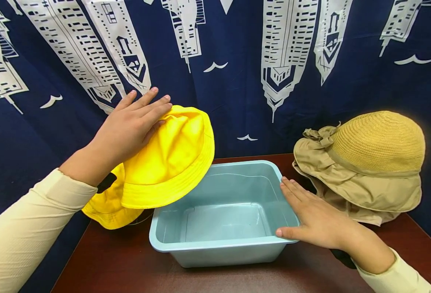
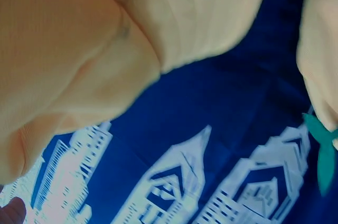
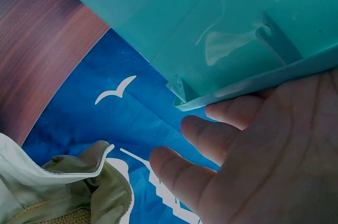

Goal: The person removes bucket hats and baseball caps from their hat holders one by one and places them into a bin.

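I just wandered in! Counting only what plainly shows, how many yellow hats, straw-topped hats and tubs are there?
Yellow hats: 2
Straw-topped hats: 1 (whether another lies beneath is unclear)
Blue tubs: 1
Total plainly visible: 4

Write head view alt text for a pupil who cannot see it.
A person's left hand holds a yellow hat partly over a blue basin; the right hand touches its right side. Another yellow hat sits left, a tan hat right.
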### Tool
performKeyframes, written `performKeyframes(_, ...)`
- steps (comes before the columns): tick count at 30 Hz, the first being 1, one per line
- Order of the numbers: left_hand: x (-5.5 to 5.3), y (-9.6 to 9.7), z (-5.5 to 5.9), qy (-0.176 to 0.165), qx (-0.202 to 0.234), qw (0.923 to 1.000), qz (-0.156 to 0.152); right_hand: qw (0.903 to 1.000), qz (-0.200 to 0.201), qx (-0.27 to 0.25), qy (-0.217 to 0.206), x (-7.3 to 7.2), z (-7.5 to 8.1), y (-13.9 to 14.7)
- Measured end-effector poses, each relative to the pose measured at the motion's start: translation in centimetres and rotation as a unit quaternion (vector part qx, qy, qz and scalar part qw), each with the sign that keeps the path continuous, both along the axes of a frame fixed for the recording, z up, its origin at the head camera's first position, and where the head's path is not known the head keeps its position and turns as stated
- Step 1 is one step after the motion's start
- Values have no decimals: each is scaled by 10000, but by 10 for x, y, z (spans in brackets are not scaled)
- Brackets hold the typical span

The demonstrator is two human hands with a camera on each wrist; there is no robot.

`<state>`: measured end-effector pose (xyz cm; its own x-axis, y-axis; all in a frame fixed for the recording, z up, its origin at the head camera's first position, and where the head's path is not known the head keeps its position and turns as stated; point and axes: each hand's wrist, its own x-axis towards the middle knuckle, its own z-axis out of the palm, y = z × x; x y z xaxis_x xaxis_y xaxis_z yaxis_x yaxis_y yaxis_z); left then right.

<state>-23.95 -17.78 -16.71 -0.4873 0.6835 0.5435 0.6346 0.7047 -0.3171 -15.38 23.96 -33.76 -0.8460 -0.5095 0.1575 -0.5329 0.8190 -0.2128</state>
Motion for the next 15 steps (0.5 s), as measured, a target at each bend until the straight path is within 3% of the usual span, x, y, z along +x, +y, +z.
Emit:
performKeyframes(6, 7, 26, -6, -36, -77, 9982, -588, 9998, -68, -10, -205, 1, 4, -1)
performKeyframes(15, 13, 61, -32, -445, -428, 9861, -1543, 9997, -97, 53, -198, 0, 2, -1)
